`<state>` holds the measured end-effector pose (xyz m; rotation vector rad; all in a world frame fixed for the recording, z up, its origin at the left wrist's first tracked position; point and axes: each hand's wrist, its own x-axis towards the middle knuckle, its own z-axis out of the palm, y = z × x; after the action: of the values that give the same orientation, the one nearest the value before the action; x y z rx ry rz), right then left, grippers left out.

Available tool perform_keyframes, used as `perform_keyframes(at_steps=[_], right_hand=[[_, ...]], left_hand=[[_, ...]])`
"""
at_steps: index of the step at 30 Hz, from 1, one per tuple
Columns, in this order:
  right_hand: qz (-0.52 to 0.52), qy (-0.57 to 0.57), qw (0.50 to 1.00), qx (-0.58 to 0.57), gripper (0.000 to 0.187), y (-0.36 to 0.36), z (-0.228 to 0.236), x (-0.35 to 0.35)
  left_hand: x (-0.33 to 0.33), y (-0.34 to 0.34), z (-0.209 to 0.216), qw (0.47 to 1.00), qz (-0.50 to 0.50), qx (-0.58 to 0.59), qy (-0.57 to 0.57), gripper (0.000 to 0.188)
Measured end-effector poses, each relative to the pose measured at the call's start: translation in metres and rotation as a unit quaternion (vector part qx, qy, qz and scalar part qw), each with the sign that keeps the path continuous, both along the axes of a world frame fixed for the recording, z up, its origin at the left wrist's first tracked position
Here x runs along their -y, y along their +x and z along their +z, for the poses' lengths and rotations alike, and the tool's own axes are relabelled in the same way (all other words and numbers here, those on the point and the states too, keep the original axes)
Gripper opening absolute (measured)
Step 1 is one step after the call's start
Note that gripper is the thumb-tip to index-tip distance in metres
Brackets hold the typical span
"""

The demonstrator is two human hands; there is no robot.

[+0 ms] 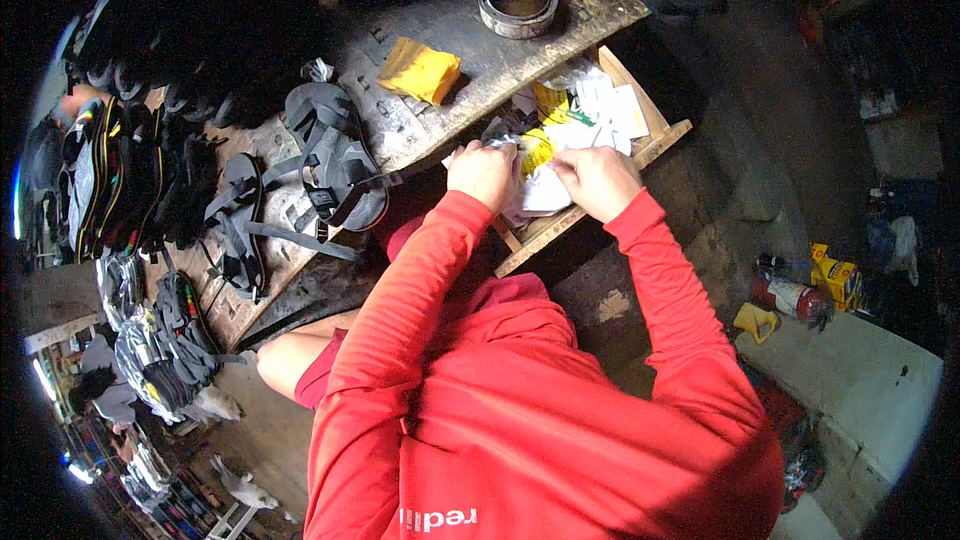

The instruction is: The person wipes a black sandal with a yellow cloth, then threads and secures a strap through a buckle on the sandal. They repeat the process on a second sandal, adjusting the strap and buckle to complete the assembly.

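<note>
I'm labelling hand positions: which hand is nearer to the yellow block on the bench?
Left. The left hand is below and slightly right of the yellow block in the picture; the right hand is farther right, by the open drawer.

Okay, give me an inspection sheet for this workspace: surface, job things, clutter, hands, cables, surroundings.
Surface: wooden workbench, worn and stained.
Job's things: pulled-out wooden drawer holding loose white papers and yellow packaging.
Clutter: yellow block, ring-shaped item and strappy gray sandals on the bench.
Hands: left hand and right hand at the drawer's contents; grip unclear.
Cables: nothing seen.
Surroundings: more footwear at left; red-and-white cylinder at right.
</note>
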<state>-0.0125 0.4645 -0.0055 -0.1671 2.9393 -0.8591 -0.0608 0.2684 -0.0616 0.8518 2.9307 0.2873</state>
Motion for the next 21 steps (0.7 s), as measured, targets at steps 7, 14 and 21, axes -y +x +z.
perform_keyframes(at_steps=[7,14,21], right_hand=[[-0.076,-0.117,0.98,0.144,0.039,-0.071,-0.066,0.03],[-0.078,-0.056,0.993,0.073,0.029,-0.059,-0.097,0.018],[-0.126,-0.035,0.99,0.055,0.023,-0.05,-0.078,0.017]], left_hand=[[-0.012,0.002,0.004,0.997,0.062,-0.007,-0.053,0.019],[-0.011,-0.015,0.012,0.993,-0.026,0.114,-0.031,0.02],[-0.004,-0.004,0.015,0.997,-0.031,0.07,-0.02,0.023]])
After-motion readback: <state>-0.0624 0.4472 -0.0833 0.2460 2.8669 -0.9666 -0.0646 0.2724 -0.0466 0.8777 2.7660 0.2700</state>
